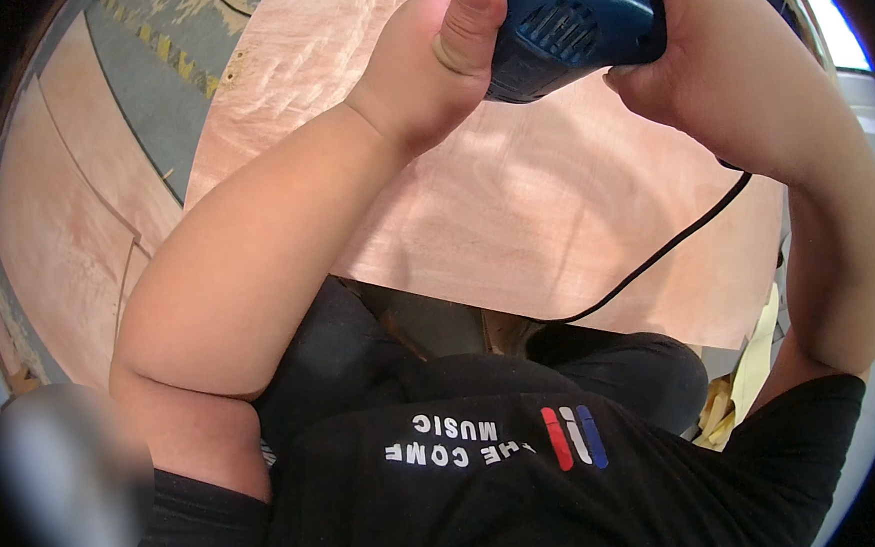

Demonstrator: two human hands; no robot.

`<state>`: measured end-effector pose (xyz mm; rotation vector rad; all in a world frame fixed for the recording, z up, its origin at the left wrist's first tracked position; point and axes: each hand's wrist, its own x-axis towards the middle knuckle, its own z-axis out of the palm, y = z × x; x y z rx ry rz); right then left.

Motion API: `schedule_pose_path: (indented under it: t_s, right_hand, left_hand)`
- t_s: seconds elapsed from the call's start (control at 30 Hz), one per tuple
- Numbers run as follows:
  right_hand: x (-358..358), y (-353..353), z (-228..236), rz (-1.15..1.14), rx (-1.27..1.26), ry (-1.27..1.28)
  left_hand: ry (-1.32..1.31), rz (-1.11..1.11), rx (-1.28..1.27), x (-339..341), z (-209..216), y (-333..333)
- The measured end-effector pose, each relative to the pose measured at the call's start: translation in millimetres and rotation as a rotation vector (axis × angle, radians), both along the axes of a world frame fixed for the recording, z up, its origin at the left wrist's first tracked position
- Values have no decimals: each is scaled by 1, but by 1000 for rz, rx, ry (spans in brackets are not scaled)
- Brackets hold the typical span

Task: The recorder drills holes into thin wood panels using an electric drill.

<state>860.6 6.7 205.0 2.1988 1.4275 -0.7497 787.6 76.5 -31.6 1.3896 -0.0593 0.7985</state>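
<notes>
A blue corded power tool (568, 27) with vent slots in its housing is at the top of the view, over a sheet of plywood (513, 199). Its front and working end lie outside the picture, so its exact kind cannot be made out. My left hand (449, 47) is closed on the left side of the housing, thumb pointing up along it. From the right, my right hand (680, 68) wraps round the tool's other end. A black cord (666, 247) leads from below my right wrist across the plywood and over its near edge.
More plywood panels (62, 196) lie at the left, beside a grey floor with a worn yellow-and-black stripe (165, 49). My folded legs (332, 350) are close against the sheet's near edge. Yellowish scraps (721, 412) lie at the lower right.
</notes>
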Motion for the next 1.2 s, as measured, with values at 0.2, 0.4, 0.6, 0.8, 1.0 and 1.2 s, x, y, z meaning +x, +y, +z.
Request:
schedule_pose_path:
  t_s: [0.2, 0.4, 0.6, 0.8, 1.0, 1.2]
  right_hand:
    - [-9, -2, -5, -80, 16, -92]
    - [-5, -24, -25, 111, 173, -177]
    - [-3, -5, -4, 1, 80, -50]
    - [-1, -17, -19, 104, 212, -265]
    - [10, -28, -29, 334, 323, -242]
    - [2, -18, -32, 70, 232, -300]
  left_hand:
    - [36, 59, -51, -6, 9, -10]
    - [20, 103, -39, 5, -7, -1]
    - [149, 71, -72, -2, 2, 0]
    - [91, 24, -77, 4, -1, -3]
    - [100, 53, -75, 3, -2, -1]
    - [148, 111, -134, 4, 2, -6]
